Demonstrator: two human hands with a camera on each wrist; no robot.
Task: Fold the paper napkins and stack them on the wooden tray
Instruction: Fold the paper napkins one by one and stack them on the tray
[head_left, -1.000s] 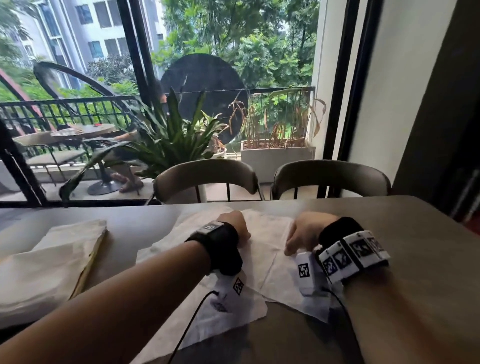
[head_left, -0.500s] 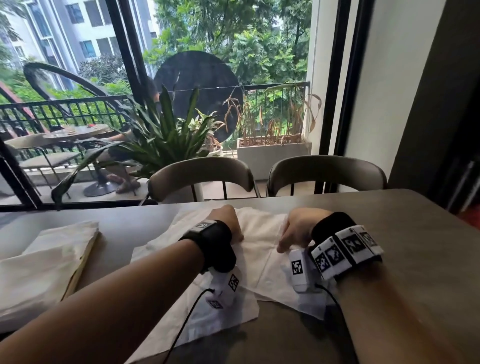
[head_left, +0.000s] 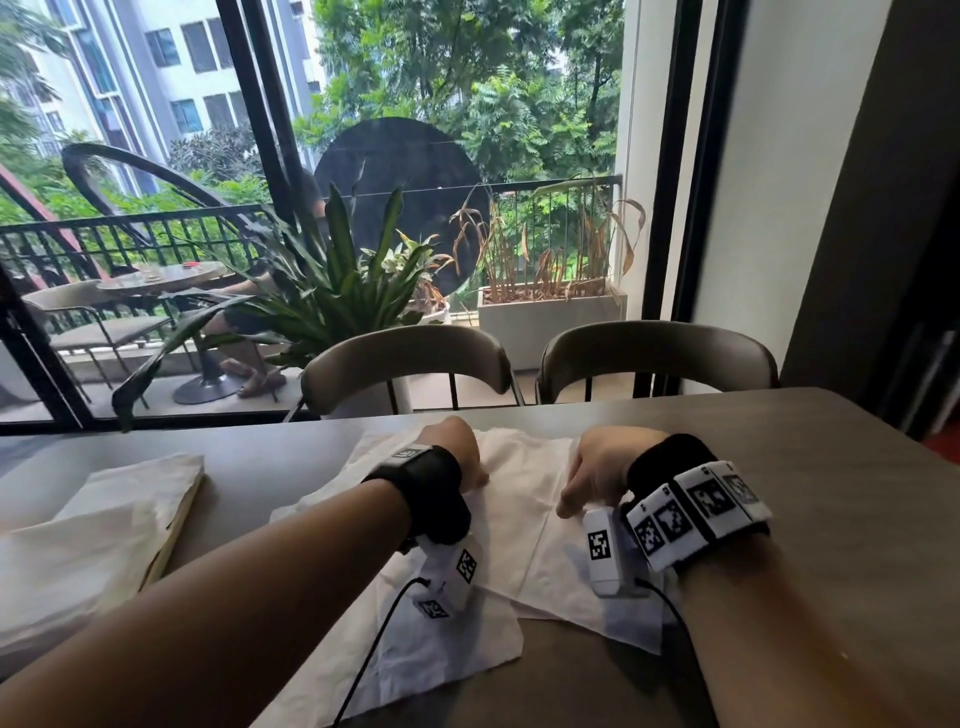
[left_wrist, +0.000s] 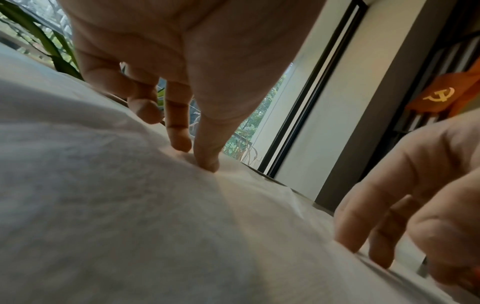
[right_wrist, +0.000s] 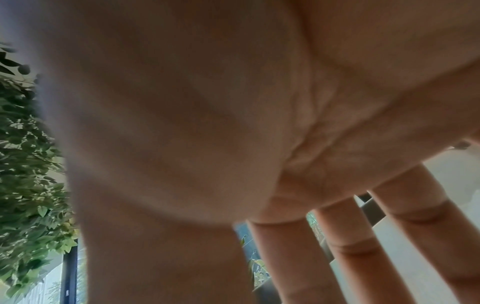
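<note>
The thin white paper napkins (head_left: 524, 525) lie overlapping and unfolded on the smooth grey-brown table (head_left: 779, 467), soft, creased and matte. The left hand (head_left: 457, 447) presses extended fingertips (left_wrist: 207, 162) into a sheet, dimpling it; the right hand (head_left: 592, 467) rests straightish fingers (left_wrist: 348, 226) on it, holding nothing. Such flimsy tissue could tear or bunch if dragged, and two layers may fold as one. Farther left, the flat, pale-edged wooden tray (head_left: 176, 525) holds folded napkins (head_left: 93, 530), a slippery stack that could skew
</note>
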